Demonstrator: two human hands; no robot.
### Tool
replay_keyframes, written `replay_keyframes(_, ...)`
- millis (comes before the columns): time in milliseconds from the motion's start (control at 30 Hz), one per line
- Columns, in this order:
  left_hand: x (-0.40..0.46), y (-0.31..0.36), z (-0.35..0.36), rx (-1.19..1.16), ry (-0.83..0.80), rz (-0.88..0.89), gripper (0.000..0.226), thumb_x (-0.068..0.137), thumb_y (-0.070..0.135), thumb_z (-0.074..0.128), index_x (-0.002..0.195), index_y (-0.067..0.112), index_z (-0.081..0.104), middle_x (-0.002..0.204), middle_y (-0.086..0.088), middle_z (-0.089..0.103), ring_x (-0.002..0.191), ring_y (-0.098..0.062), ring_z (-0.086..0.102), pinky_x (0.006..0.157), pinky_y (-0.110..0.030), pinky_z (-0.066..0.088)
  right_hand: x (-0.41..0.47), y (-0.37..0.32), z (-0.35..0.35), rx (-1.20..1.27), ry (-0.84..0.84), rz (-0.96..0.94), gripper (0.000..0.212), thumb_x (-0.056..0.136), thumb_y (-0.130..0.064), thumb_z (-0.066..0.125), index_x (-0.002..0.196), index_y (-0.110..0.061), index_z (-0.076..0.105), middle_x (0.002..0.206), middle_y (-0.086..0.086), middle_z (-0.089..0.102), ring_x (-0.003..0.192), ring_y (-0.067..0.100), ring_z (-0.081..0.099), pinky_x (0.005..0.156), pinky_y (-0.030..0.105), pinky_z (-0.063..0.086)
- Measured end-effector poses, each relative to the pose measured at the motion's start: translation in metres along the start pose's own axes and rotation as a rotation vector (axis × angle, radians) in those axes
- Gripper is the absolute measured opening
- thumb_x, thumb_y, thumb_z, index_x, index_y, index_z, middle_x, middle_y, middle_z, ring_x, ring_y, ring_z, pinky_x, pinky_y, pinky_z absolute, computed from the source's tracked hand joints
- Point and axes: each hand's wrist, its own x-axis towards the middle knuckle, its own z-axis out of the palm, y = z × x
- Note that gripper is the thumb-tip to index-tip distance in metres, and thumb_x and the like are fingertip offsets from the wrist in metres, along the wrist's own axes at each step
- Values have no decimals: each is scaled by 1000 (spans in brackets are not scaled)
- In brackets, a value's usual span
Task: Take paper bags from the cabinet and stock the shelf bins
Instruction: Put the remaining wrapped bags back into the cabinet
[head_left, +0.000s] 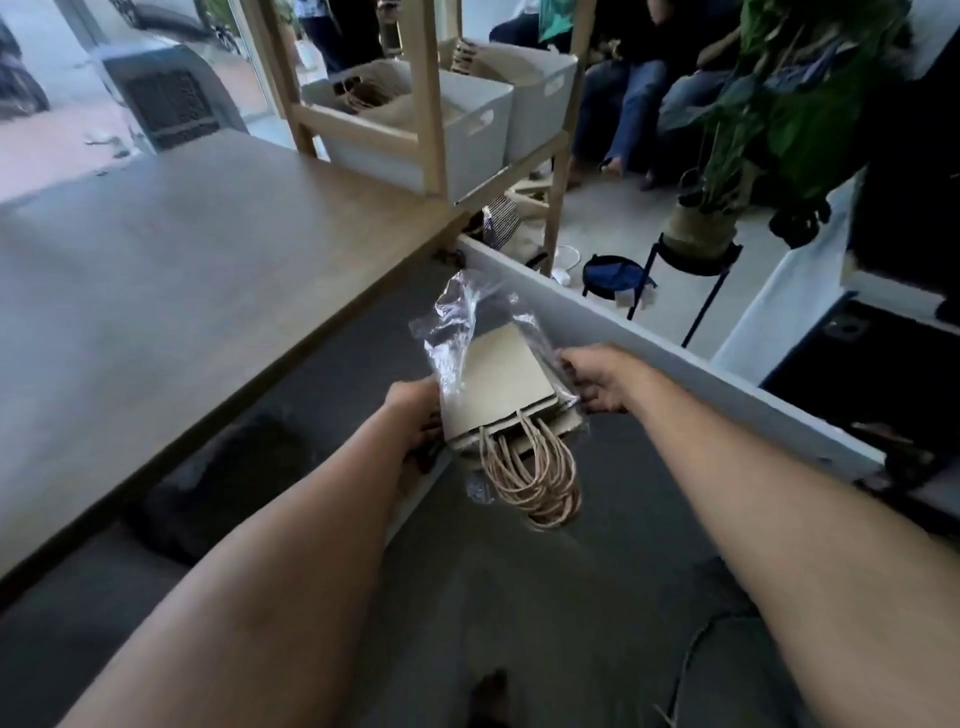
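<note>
A bundle of folded brown paper bags (501, 387) with twisted rope handles hanging toward me sits in a loose clear plastic wrap (457, 312). My left hand (415, 415) grips its left edge and my right hand (597, 379) grips its right edge, holding it over the dark floor. Beyond stands a wooden shelf frame (431, 104) holding two white bins: the left bin (462, 130) has brown paper bags with handles inside, and the right bin (540, 98) also shows bags. An open white cabinet door (675, 364) runs along the right of the bundle.
A wooden countertop (182, 260) fills the left. A potted plant on a black stand (701, 234) and a blue item (615, 273) sit on the floor to the right. Seated people's legs (623, 104) are behind the shelf. A grey appliance (166, 98) stands far left.
</note>
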Motion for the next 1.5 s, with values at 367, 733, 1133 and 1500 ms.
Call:
replay_keyframes(367, 79, -54, -29, -155, 26, -243, 9, 90, 17, 53, 85, 10, 58, 75, -9, 60, 63, -23, 55, 56, -29, 46, 106, 32, 91, 39, -58, 44, 32, 98, -33, 44, 72, -14, 51, 54, -1, 56, 39, 10, 54, 37, 10, 37)
replay_keyframes(733, 145, -48, -44, -451, 154, -321, 24, 96, 12, 41, 75, 10, 53, 74, -6, 57, 65, -19, 54, 51, -29, 50, 203, 15, 144, 117, -206, 54, 54, 88, -53, 54, 126, -15, 59, 118, 9, 63, 108, 27, 60, 94, 40, 50)
replay_keyframes(1133, 228, -27, -62, -549, 320, -342, 28, 97, 24, 42, 124, 23, 52, 108, 0, 53, 102, -21, 48, 96, -34, 42, 301, -30, 180, -186, -318, -72, 29, 88, -42, 47, 93, -20, 65, 98, 1, 61, 89, 19, 55, 74, 28, 40)
replay_keyframes(1500, 254, -25, -71, -688, 317, -295, 46, 99, 29, 42, 144, 20, 38, 149, -10, 37, 136, -31, 36, 108, -45, 34, 333, -53, 212, -370, -382, -73, 49, 102, -29, 30, 148, -11, 32, 146, 6, 42, 117, 21, 51, 96, 24, 40)
